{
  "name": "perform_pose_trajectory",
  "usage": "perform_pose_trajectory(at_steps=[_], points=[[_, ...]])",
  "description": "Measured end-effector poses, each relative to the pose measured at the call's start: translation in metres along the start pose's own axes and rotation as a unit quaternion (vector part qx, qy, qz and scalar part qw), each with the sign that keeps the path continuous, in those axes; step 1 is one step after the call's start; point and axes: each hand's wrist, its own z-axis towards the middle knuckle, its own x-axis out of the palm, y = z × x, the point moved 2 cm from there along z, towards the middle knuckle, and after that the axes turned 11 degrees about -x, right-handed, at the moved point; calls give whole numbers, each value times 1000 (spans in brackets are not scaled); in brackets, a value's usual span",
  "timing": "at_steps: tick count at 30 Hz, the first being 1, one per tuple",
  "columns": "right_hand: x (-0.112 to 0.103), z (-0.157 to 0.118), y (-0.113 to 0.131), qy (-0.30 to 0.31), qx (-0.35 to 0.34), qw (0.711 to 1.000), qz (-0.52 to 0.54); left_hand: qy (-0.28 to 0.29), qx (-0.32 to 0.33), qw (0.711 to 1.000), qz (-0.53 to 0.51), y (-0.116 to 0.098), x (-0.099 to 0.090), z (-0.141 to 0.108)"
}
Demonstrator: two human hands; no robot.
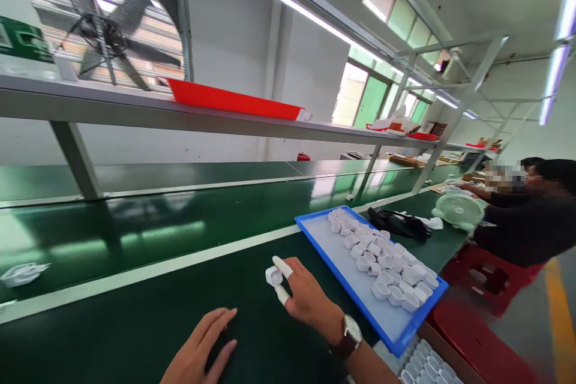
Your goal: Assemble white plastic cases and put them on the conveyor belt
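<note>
My right hand (308,291) pinches a small white plastic cup-like part (273,276) between thumb and finger, just above the green table (135,336). White finger cots cover those two fingertips, and a watch (351,331) is on that wrist. My left hand (202,345) is lower and to the left, fingers stretched out and thumb apart, with nothing in it. Right of my right hand lies a blue-rimmed tray (335,273) holding several more of the white parts (380,252).
Beyond the tray lie a black bag (398,223) and a pale green fan (459,209). A shelf (234,122) with a red tray (229,99) crosses above the bench. A box of white parts (427,366) and red stools (481,342) stand at lower right. Co-workers (535,210) sit farther along.
</note>
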Motion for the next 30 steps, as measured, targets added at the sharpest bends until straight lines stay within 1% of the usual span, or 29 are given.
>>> perform_pose_trajectory(at_steps=[2,4,6,9,12,15,19,22,25,27,30], points=[[28,28,22,32,-60,996,50,-37,-30,999,15,0,-12,4],[50,52,38,73,-105,989,77,-63,-58,996,17,3,-23,9],[65,70,50,109,-141,979,95,-68,-81,994,9,7,-31,13],[78,85,56,123,-179,969,116,-62,-98,993,-4,11,-39,16],[84,85,49,110,-192,966,133,-65,-109,992,-1,13,-45,19],[90,77,36,86,-190,969,130,-64,-121,990,15,14,-49,19],[96,67,27,59,-186,974,116,-38,-133,990,37,17,-50,16],[100,64,30,50,-189,975,108,-30,-182,981,52,21,-45,16],[103,63,35,37,-196,976,85,-48,-231,970,55,24,-39,19],[105,62,36,24,-199,977,72,-66,-235,968,51,24,-39,22],[109,60,35,0,-201,978,62,-91,-228,968,48,28,-45,23]])
